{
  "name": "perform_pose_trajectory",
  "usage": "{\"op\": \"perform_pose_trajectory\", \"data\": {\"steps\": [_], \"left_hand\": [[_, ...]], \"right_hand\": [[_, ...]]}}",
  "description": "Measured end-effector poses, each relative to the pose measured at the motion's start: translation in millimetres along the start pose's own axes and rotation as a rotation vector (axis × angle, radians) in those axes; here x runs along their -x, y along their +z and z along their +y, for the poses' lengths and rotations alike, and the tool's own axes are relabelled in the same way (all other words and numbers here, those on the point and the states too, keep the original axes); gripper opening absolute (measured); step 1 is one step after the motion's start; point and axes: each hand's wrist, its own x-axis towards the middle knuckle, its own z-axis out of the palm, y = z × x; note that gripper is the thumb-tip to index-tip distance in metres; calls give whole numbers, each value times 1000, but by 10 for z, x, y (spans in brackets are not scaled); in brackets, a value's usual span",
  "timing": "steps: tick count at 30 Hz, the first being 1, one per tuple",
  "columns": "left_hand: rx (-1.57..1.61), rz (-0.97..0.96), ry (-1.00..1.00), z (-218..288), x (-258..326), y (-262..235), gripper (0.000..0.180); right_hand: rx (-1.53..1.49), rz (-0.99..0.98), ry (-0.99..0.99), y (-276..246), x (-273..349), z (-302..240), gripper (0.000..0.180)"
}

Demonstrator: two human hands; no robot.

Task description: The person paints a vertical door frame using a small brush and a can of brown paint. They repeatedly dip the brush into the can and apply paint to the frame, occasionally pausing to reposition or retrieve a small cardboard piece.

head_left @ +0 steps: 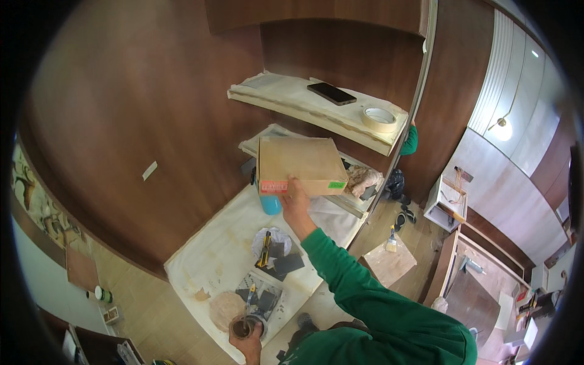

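My right hand grips the front edge of a closed cardboard box, which has a red label and a green label. The box is in front of the lower shelf; whether it rests there I cannot tell. At the bottom, my left hand is closed around a small round container with brown stuff inside. A brush leans up from the container. Beside them on the covered board lie a round tan lid or disc, dark sanding sheets and a yellow-black utility knife. A blue container stands partly behind the box.
The upper shelf bears a black phone and a masking tape roll. A crumpled cloth lies on the lower shelf. Behind the panel edge show another person's green sleeve and feet. A brush lies on a wooden box.
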Motion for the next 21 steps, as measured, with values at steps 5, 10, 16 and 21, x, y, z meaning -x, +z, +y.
{"op": "perform_pose_trajectory", "data": {"steps": [5,10,16,21], "left_hand": [[37,80,-28,-198,-26,-82,42],[-2,-15,-116,-22,-79,-49,43],[-60,-78,-257,-161,-203,-269,32],[-18,-117,-349,-404,-284,-368,29]], "right_hand": [[-143,205,-227,621,-456,315,47],[-337,192,-386,717,-1208,457,62],[-413,354,-426,1236,-1640,624,66],[-143,358,8,1213,-1697,501,40]]}}
